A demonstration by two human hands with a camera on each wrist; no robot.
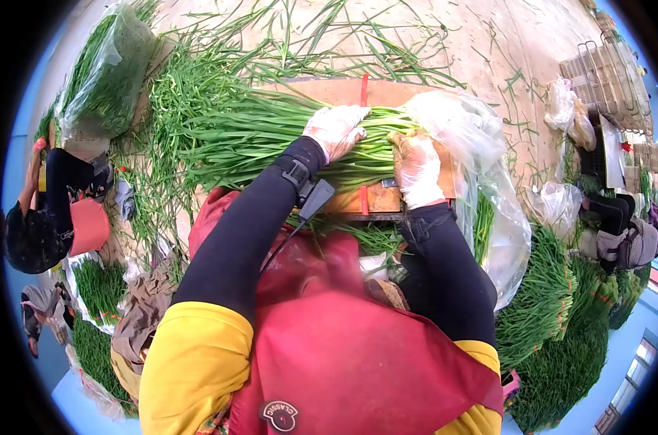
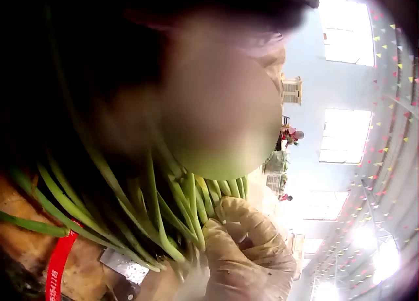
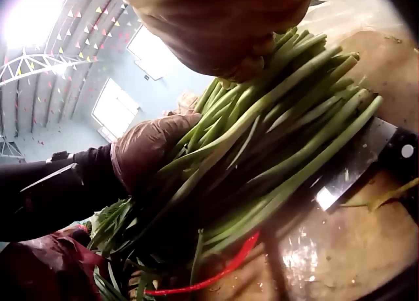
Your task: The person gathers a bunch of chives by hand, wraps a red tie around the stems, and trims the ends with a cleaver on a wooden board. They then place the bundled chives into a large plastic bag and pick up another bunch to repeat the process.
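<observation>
A thick bunch of garlic chives (image 1: 264, 138) lies across a wooden board (image 1: 311, 88), its cut stalk ends pointing right. My gloved left hand (image 1: 336, 130) grips the bunch from above, near the stalks. Closer to the ends, my gloved right hand (image 1: 418, 168) holds the stalks, fingers curled on them in the left wrist view. A red tie strip (image 3: 229, 269) runs beneath the bunch and shows on both sides of it from above. Partly under the stalks lies a knife (image 3: 357, 163) with a dark handle, flat on the board.
Clear plastic bagging (image 1: 467, 127) drapes over the board's right end. Loose leaves (image 1: 300, 36) litter the floor beyond. Stacked chives (image 1: 536, 297) stand at right, a bagged pile (image 1: 115, 72) at upper left. Another person (image 1: 39, 210) sits at left by a red bucket (image 1: 89, 226).
</observation>
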